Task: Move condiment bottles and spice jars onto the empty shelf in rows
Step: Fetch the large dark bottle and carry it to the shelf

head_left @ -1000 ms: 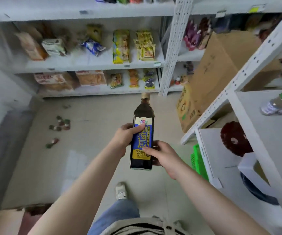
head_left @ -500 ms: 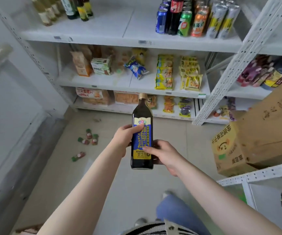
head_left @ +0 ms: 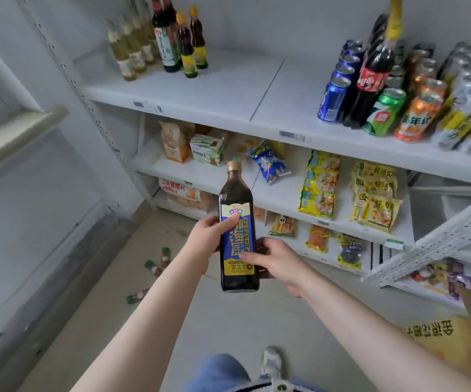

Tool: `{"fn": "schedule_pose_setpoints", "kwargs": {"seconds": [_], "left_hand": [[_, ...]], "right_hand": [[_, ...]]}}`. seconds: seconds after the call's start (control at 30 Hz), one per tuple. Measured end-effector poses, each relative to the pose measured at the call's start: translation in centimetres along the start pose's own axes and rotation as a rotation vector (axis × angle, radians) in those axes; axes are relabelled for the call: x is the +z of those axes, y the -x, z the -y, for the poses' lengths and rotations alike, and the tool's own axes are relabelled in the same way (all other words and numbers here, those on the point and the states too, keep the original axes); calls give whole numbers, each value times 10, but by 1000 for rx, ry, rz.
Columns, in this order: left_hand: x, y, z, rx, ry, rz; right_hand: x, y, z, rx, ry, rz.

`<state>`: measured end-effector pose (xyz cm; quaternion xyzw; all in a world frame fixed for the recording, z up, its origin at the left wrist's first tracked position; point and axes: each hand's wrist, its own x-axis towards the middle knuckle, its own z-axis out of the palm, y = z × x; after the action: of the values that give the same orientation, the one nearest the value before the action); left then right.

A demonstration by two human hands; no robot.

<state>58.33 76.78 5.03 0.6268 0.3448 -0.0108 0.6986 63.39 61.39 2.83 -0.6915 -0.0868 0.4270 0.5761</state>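
I hold a dark sauce bottle (head_left: 238,230) with a blue and yellow label and a gold cap upright in front of me. My left hand (head_left: 207,236) grips its left side at the label. My right hand (head_left: 273,258) wraps its lower right side. Above it runs a white shelf (head_left: 228,94) with a bare middle stretch. At that shelf's back left stand several condiment bottles (head_left: 169,43) in rows, pale ones and dark ones. Small spice jars (head_left: 155,268) with green caps lie scattered on the floor at the left.
Drink cans and a cola bottle (head_left: 375,89) fill the shelf's right part. Snack packets (head_left: 322,188) lie on the lower shelves. A slanted white shelf upright (head_left: 432,244) and a cardboard box (head_left: 454,346) are at the right. A grey wall with a ledge (head_left: 16,137) is on the left.
My view has swung left and up, from the right-hand rack to the shelf with bottles and cans. The bottle stays held by both hands in the same grip.
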Motion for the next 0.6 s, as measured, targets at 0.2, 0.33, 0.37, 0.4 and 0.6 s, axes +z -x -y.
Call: {"fn": "schedule_pose_setpoints", "kwargs": {"seconds": [0.2, 0.33, 0.37, 0.4, 0.6], "left_hand": [[-19, -71, -59, 109, 33, -32], [-41, -127, -94, 150, 45, -15], [-47, -143, -105, 158, 48, -3], [-54, -160, -115, 165, 53, 13], [-101, -249, -190, 248, -13, 108]], "right_hand": [[-10, -78, 65, -56, 17, 63], [-5, -132, 105, -85, 12, 40], [-4, -146, 116, -95, 9, 31], [-2, -161, 126, -102, 0, 21], [17, -247, 194, -160, 10, -87]]}}
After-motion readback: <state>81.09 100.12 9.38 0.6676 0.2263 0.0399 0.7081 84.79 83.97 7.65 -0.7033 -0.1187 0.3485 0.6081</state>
